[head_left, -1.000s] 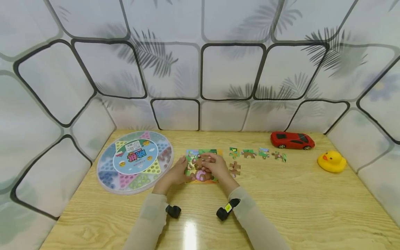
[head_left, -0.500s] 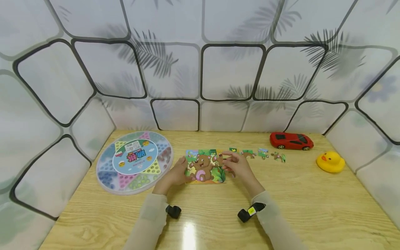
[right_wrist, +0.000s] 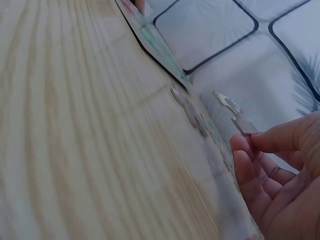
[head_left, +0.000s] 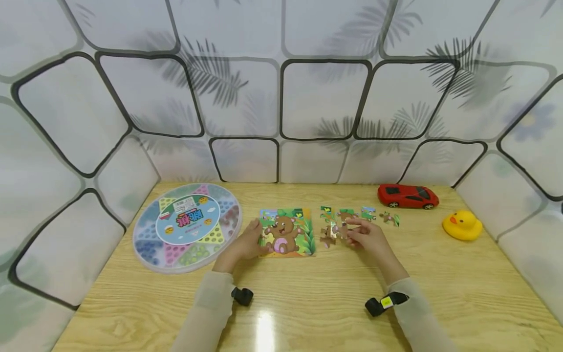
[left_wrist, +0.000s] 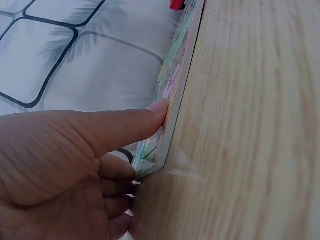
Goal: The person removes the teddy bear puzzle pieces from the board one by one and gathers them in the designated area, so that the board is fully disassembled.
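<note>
A bear jigsaw puzzle (head_left: 286, 237) lies flat on the wooden table, its picture showing a brown bear among green leaves. My left hand (head_left: 247, 240) holds it at the left front corner; in the left wrist view the thumb (left_wrist: 120, 127) rests on its front edge and the fingers are at its side, partly hidden. Right of the puzzle, my right hand (head_left: 370, 238) pinches a puzzle piece (right_wrist: 240, 117) between thumb and fingers, raised off the table. A brown loose piece (head_left: 326, 239) lies just left of the pinched one.
Several puzzle pieces, among them a blue-green piece (head_left: 368, 213), lie in a row behind my right hand. A round checkers board (head_left: 151, 230) is at the left. A red toy car (head_left: 408, 196) and a yellow rubber duck (head_left: 464, 226) stand at the right. A patterned curtain (head_left: 325, 100) encloses the back.
My right hand has moved right, from over the puzzle to beside it, with a puzzle piece between its fingers. The bear picture is now uncovered. My left hand stays at the puzzle's left edge.
</note>
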Action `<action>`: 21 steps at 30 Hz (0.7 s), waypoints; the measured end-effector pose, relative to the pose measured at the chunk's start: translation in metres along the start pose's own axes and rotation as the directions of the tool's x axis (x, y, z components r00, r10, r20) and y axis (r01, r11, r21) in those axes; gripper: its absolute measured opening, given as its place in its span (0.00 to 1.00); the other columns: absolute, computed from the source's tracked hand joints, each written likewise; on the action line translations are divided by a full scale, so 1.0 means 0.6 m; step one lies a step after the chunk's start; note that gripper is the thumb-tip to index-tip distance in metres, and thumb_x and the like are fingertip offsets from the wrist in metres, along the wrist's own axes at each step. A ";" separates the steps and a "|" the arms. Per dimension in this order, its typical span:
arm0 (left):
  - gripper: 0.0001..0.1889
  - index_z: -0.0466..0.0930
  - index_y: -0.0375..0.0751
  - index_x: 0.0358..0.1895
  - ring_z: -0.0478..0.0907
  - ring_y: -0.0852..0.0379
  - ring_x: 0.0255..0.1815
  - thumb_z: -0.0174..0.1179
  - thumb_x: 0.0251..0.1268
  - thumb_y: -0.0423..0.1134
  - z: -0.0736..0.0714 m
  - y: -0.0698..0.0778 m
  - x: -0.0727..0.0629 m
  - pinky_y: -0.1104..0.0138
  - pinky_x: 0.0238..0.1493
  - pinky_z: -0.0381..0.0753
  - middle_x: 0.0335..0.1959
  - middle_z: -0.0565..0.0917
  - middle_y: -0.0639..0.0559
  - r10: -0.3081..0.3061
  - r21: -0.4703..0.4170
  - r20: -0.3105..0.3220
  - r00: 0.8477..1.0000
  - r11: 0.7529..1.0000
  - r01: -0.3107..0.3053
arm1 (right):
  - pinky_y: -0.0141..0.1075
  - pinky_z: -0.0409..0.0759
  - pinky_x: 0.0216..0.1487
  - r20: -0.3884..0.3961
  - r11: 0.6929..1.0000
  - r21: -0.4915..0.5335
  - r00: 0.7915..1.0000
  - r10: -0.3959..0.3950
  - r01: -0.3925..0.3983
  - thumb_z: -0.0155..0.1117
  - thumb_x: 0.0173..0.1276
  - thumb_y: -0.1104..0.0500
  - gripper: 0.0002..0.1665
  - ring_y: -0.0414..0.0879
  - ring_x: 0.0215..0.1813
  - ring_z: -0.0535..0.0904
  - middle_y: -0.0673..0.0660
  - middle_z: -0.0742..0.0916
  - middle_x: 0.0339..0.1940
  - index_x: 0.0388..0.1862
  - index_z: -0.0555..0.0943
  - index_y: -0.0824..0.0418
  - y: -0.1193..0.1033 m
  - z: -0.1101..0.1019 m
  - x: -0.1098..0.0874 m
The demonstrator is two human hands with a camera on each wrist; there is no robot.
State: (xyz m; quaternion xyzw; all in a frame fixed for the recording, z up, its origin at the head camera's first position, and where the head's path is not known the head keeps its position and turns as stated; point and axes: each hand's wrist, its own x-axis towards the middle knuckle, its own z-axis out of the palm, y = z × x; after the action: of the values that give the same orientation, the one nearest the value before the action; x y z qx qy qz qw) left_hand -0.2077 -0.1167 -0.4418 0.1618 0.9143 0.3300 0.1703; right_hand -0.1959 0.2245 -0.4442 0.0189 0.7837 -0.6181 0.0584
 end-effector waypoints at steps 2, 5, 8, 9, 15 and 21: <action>0.47 0.41 0.21 0.71 0.36 0.37 0.75 0.64 0.61 0.41 0.000 0.000 -0.001 0.52 0.73 0.42 0.73 0.39 0.28 -0.004 0.001 0.003 1.000 1.000 0.004 | 0.30 0.82 0.32 -0.008 1.000 -0.017 1.000 0.024 -0.024 0.57 0.68 0.69 0.25 0.39 0.28 0.81 0.53 0.82 0.28 0.63 0.68 0.74 0.003 -0.009 -0.002; 0.47 0.41 0.21 0.71 0.35 0.37 0.75 0.64 0.61 0.41 -0.001 -0.001 0.000 0.53 0.73 0.42 0.73 0.38 0.29 -0.007 0.008 0.006 1.000 1.000 0.007 | 0.30 0.81 0.30 -0.017 0.997 -0.044 0.998 0.056 -0.057 0.57 0.68 0.68 0.25 0.39 0.27 0.81 0.53 0.82 0.28 0.63 0.68 0.73 0.007 -0.021 -0.001; 0.47 0.40 0.21 0.71 0.35 0.38 0.75 0.64 0.61 0.41 -0.002 -0.001 0.000 0.53 0.73 0.42 0.74 0.38 0.29 -0.012 0.015 0.008 1.000 1.000 0.012 | 0.30 0.81 0.29 -0.014 0.995 -0.053 0.996 0.087 -0.087 0.57 0.69 0.67 0.26 0.39 0.27 0.80 0.53 0.83 0.28 0.64 0.67 0.73 0.011 -0.029 0.001; 0.47 0.41 0.21 0.71 0.35 0.37 0.75 0.64 0.61 0.41 -0.002 -0.001 0.000 0.52 0.73 0.42 0.74 0.38 0.29 -0.011 0.014 0.007 1.000 1.000 0.011 | 0.30 0.81 0.29 -0.012 0.994 -0.049 0.995 0.098 -0.098 0.57 0.69 0.67 0.26 0.39 0.26 0.80 0.52 0.83 0.28 0.64 0.67 0.73 0.012 -0.030 0.002; 0.47 0.39 0.22 0.71 0.34 0.38 0.75 0.63 0.62 0.42 -0.003 0.001 -0.001 0.53 0.73 0.41 0.74 0.37 0.30 -0.021 0.011 0.020 1.000 1.000 0.020 | 0.30 0.81 0.28 -0.012 0.992 -0.054 0.993 0.117 -0.118 0.55 0.69 0.67 0.25 0.38 0.25 0.80 0.51 0.82 0.26 0.64 0.67 0.74 0.019 -0.035 0.008; 0.48 0.39 0.21 0.71 0.34 0.38 0.75 0.63 0.62 0.42 -0.004 0.005 -0.003 0.53 0.73 0.41 0.74 0.38 0.29 -0.015 0.011 0.015 1.000 1.000 0.015 | 0.29 0.81 0.26 -0.018 0.992 -0.076 0.995 0.102 -0.103 0.55 0.69 0.68 0.24 0.38 0.24 0.80 0.51 0.81 0.26 0.63 0.67 0.75 0.022 -0.038 0.011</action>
State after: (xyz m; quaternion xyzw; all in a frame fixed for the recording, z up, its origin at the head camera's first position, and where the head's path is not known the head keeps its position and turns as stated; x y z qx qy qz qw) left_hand -0.2068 -0.1166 -0.4376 0.1583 0.9160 0.3223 0.1789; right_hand -0.2027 0.2498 -0.4527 0.0610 0.8053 -0.5835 0.0853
